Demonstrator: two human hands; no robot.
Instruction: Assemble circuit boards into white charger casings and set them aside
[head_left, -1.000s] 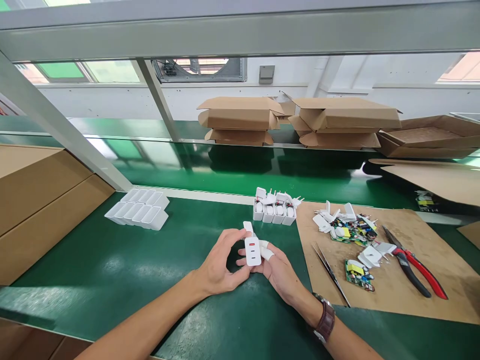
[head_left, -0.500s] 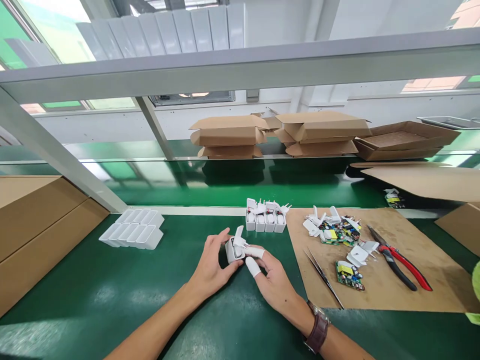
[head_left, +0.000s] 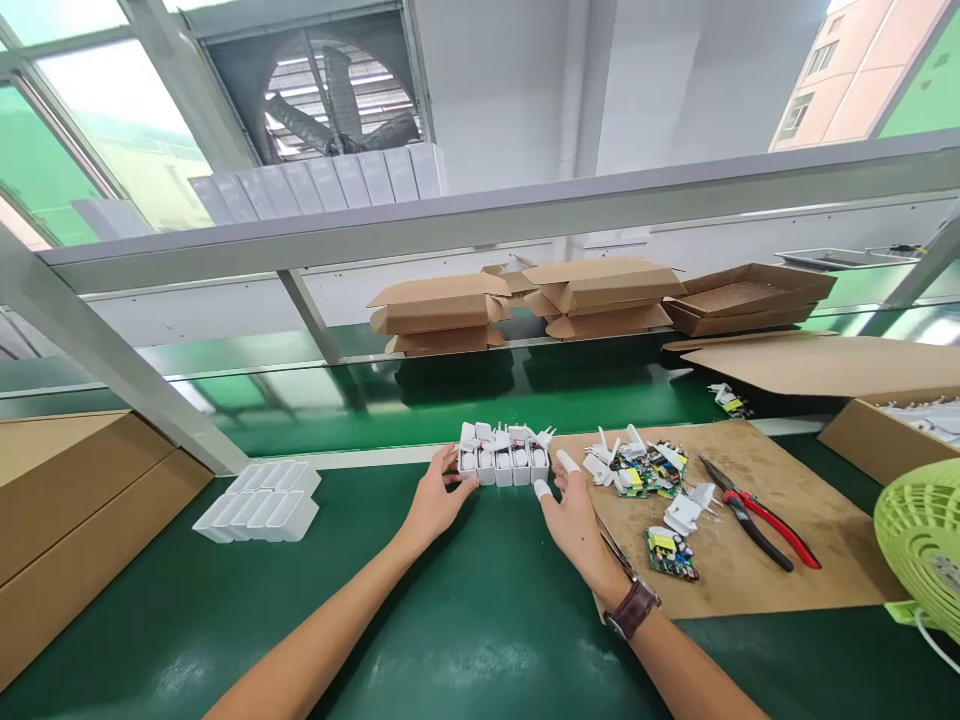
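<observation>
Several white plug charger housings (head_left: 503, 464) stand side by side in a row, with pronged plug caps and components showing at their tops. My left hand (head_left: 435, 500) is at the left end of the row, its thumb and fingers closed around the endmost charger housing (head_left: 467, 464). Beside the right end, my right hand (head_left: 576, 525) has thumb and forefinger apart, with nothing between them. White finger cots cover those two fingertips. Whether the right fingertips touch the last housing, I cannot tell.
Brown cardboard (head_left: 739, 580) carries circuit boards (head_left: 651, 468), tweezers (head_left: 613, 542) and red-black pliers (head_left: 757, 515). White empty housings (head_left: 259, 505) stand left. A green fan (head_left: 922, 540) is at right; a metal rail (head_left: 360, 455) runs behind the row.
The charger housing that both hands held has moved forward to the left end of the row. My right hand has let go and shifted right. The camera view has tilted up.
</observation>
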